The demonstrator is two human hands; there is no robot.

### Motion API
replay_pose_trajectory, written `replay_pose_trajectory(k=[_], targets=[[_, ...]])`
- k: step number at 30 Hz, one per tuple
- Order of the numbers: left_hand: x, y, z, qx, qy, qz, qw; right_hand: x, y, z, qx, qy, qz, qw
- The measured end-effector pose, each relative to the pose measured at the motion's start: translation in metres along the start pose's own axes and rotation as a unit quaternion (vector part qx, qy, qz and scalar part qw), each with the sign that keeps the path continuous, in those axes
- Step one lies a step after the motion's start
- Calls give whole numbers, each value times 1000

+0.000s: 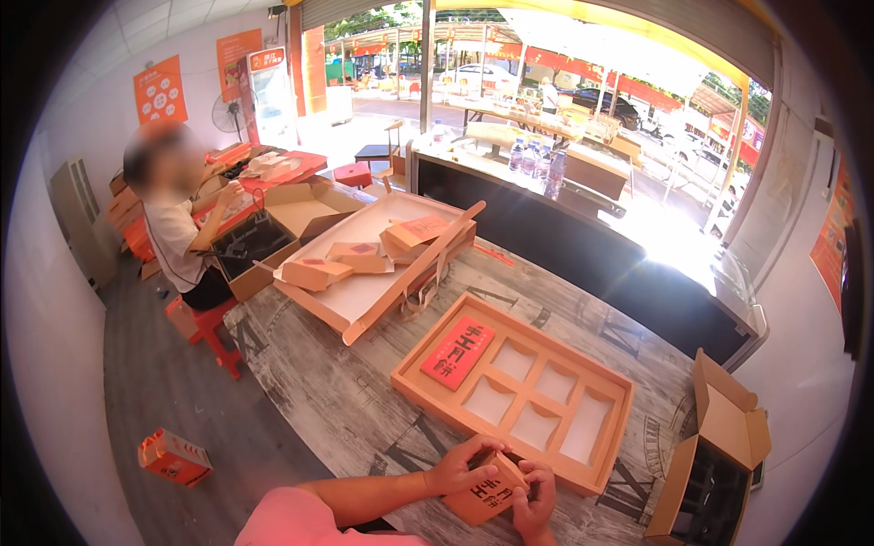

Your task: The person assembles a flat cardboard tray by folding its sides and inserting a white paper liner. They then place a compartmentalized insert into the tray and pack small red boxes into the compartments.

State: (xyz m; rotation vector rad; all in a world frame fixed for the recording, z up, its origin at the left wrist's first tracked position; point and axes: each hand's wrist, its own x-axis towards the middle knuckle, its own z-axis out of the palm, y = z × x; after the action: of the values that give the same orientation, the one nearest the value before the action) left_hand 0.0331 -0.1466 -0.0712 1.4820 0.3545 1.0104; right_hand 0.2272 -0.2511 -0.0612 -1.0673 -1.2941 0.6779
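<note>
Near the table's front edge, my left hand point(466, 470) and my right hand point(535, 506) both grip a small orange-brown carton point(481, 506) with dark printing. My left fingers lie over its top, and my right thumb and fingers press its right side. Just beyond my hands is a shallow orange-brown box with a divided insert point(405, 382). A red printed packet point(458, 352) fills its left compartment. The several other compartments show a pale bottom.
A larger tray point(305, 314) holds several cartons point(314, 273) farther back. Open cardboard boxes point(728, 409) stand at the right edge. A seated person point(177, 227) works at the far left. An orange bag point(173, 457) is on the floor. A dark counter point(546, 227) borders the table's far side.
</note>
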Motion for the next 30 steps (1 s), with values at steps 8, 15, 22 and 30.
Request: replay_pose_trajectory(k=[8,15,22,30], targets=[[4,7,-2,40,-4,-4,999,-2,-6,3,73,-9,52,996],[5,8,-5,67,-7,22,997,-2,-4,3,115,-8,62,991],[4,10,-4,59,-16,30,998,0,-7,4,131,10,56,990],[6,6,-3,44,-12,59,997,1,-7,4,131,15,62,989]])
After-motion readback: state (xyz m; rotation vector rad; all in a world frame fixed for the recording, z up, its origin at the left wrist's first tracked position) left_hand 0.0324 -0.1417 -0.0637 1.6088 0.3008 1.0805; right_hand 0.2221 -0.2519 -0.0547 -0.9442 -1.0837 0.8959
